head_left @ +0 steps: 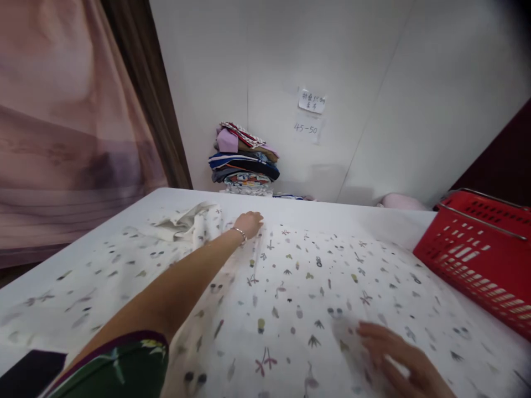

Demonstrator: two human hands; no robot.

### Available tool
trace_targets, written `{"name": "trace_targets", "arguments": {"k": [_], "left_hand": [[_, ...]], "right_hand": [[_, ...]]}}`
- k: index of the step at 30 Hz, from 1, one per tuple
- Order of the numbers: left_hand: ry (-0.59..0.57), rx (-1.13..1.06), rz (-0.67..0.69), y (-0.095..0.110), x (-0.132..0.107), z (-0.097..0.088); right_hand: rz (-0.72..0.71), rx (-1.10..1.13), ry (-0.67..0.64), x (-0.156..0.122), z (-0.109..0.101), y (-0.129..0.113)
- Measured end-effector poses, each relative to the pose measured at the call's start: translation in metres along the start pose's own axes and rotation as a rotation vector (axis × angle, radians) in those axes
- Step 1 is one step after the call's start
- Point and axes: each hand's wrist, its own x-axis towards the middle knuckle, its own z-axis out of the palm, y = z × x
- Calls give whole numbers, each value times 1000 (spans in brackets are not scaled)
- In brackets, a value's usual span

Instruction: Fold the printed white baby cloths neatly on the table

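While the left arm stretches up the frame from the lower left, as the head view shows, the left hand (249,224) rests just above the centre, at the far edge of a white printed cloth (298,276). Whether its fingers pinch the cloth or merely press on it, I cannot tell. A bracelet (240,236) circles that wrist, and a dark green sleeve (120,367) shows at lower left.

At lower right, the right hand (398,354) is blurred over the cloth, fingers curved, with a gap by the thumb; its grip cannot be made out either.

The cloth spreads across the middle and bottom of the frame, flat toward the right and rumpled at centre left, on a white table (323,214). A red basket (477,249) stands at the right edge, beside the cloth. Above centre, folded fabrics (244,160) are stacked near the wall; a pink curtain (62,138) fills the upper left.
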Motion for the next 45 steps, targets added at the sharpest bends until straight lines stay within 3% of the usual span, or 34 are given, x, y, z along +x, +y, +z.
{"name": "trace_targets", "arguments": {"k": [5,9,13,16,21,31,35,40,45], "left_hand": [[-29,4,63,33,19,17],[6,31,78,39,27,26],[78,33,112,38,30,31],[121,29,143,38,28,31],[209,28,309,35,20,30],[157,96,521,34,-5,20],[98,-16,459,37,-22,9],[-22,-187,340,35,-38,-9],[-86,-238,373,37,-42,-15]], "right_hand": [[75,-99,-85,114,-21,14],[174,-337,-105,188,-8,48],[141,-543,-215,226,13,86],[130,-593,-270,234,22,102],[95,-595,-284,235,24,107],[-64,-555,-300,244,26,119],[-180,-496,-220,228,16,121],[-288,-420,-320,200,-8,114],[-309,-449,-174,195,-15,111]]}}
